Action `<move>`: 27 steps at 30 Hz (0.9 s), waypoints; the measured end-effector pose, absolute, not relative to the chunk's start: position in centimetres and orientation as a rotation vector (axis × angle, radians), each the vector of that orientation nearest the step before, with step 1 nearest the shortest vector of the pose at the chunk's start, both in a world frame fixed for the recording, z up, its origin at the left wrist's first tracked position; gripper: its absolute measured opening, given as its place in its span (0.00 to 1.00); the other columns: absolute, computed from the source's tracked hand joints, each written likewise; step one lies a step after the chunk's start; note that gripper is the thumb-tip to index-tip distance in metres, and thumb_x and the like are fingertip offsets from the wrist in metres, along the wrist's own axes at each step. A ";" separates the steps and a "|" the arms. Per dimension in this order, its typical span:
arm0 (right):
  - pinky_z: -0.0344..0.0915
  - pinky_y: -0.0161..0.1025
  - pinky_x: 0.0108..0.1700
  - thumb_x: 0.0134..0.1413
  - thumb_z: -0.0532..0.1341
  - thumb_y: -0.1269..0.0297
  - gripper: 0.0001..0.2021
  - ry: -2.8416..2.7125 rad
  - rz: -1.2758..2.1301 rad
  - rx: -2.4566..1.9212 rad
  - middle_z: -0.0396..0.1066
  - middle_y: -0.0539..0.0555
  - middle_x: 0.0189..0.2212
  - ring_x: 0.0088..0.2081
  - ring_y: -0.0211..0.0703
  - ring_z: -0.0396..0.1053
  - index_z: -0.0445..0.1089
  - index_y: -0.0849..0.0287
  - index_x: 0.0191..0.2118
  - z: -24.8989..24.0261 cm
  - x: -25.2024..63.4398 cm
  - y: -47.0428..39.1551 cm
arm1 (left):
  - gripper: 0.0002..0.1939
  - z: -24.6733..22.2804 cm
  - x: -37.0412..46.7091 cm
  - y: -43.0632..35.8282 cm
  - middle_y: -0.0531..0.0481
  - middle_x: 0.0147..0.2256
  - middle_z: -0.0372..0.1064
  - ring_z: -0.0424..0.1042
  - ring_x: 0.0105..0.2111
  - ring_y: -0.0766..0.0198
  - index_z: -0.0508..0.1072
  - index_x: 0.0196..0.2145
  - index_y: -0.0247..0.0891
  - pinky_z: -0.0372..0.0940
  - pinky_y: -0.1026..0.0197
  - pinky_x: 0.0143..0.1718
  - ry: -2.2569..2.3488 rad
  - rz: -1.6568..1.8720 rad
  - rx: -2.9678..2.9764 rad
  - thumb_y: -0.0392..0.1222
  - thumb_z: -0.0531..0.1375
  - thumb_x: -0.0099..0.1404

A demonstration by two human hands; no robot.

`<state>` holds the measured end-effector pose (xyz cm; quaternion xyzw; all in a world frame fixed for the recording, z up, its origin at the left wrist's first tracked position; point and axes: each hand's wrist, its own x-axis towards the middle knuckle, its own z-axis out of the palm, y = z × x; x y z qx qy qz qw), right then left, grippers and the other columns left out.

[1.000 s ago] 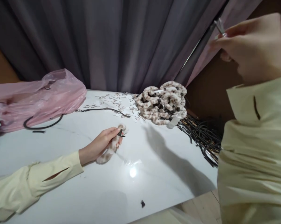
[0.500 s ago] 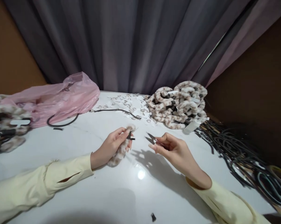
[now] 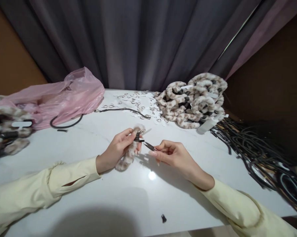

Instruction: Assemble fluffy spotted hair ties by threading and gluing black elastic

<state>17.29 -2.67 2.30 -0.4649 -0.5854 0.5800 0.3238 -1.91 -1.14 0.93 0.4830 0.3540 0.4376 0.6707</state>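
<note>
My left hand [image 3: 117, 148] is closed around a spotted furry loop [image 3: 125, 162], which hangs below the fingers. Black cord [image 3: 137, 136] is wound round the loop near the thumb, and a short black end sticks out to the right. A thin pale strip shows just above it. My right hand [image 3: 171, 154] holds small dark scissors [image 3: 150, 146], their blades pointing left. The tips are at or very near the cord's end; whether they touch it I cannot tell. The scissors' handles are hidden by my fingers.
Furry loops lie piled at the back right [image 3: 197, 102], with a clear bottle [image 3: 210, 124] beside them. Black cords [image 3: 257, 154] heap along the right edge. A pink plastic bag [image 3: 64, 98] and more furry loops [image 3: 12, 144] are at left. Metal rings [image 3: 136, 102] and a black scrap [image 3: 163, 218] lie around.
My right hand has moved left, bringing the scissors to the cord's end, and the blades have come closer together. My left hand keeps its hold. The view has shifted slightly.
</note>
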 end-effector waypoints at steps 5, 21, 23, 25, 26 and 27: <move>0.48 0.31 0.20 0.40 0.66 0.49 0.20 -1.495 1.541 -1.194 0.65 0.47 0.17 0.18 0.29 0.56 0.63 0.61 0.24 2.3 17.2 -2.7 | 0.14 0.9 -1.9 -1.2 0.51 0.22 0.67 0.63 0.20 0.70 0.64 0.30 0.35 0.58 0.69 0.21 0.784 0.978 1.096 0.50 0.57 0.61; 0.52 0.31 0.22 0.49 0.63 0.56 0.14 -1.628 1.311 -1.187 0.65 0.48 0.18 0.21 0.32 0.58 0.62 0.62 0.25 1.7 17.7 -2.5 | 0.13 1.1 -1.9 -1.0 0.46 0.27 0.71 0.70 0.26 0.65 0.65 0.33 0.34 0.65 0.66 0.27 0.762 0.885 1.047 0.49 0.56 0.63; 0.52 0.31 0.22 0.51 0.61 0.57 0.14 -1.720 1.137 -1.190 0.63 0.48 0.18 0.21 0.31 0.57 0.61 0.61 0.25 1.4 17.9 -2.5 | 0.13 1.1 -1.9 -0.9 0.46 0.29 0.73 0.72 0.28 0.64 0.66 0.35 0.35 0.66 0.65 0.29 0.777 0.868 1.012 0.49 0.57 0.62; 0.51 0.30 0.22 0.54 0.60 0.59 0.13 -1.861 0.863 -1.174 0.59 0.46 0.17 0.20 0.30 0.52 0.60 0.61 0.24 1.1 18.0 -2.6 | 0.13 1.0 -1.7 -0.9 0.46 0.29 0.73 0.72 0.27 0.64 0.66 0.35 0.34 0.67 0.65 0.30 0.807 0.862 0.989 0.49 0.58 0.61; 0.50 0.30 0.22 0.55 0.59 0.61 0.13 -1.935 0.710 -1.150 0.58 0.46 0.17 0.19 0.30 0.50 0.59 0.60 0.24 0.9 18.0 -2.7 | 0.13 1.0 -1.6 -0.9 0.45 0.28 0.73 0.73 0.27 0.64 0.67 0.34 0.34 0.67 0.65 0.30 0.823 0.864 0.986 0.49 0.58 0.61; 0.49 0.30 0.22 0.57 0.57 0.63 0.12 -2.003 0.566 -1.114 0.57 0.45 0.17 0.19 0.29 0.48 0.58 0.60 0.25 0.7 17.9 -2.8 | 0.13 1.0 -1.5 -0.9 0.45 0.28 0.73 0.73 0.27 0.65 0.67 0.32 0.34 0.67 0.65 0.31 0.837 0.871 0.987 0.49 0.58 0.61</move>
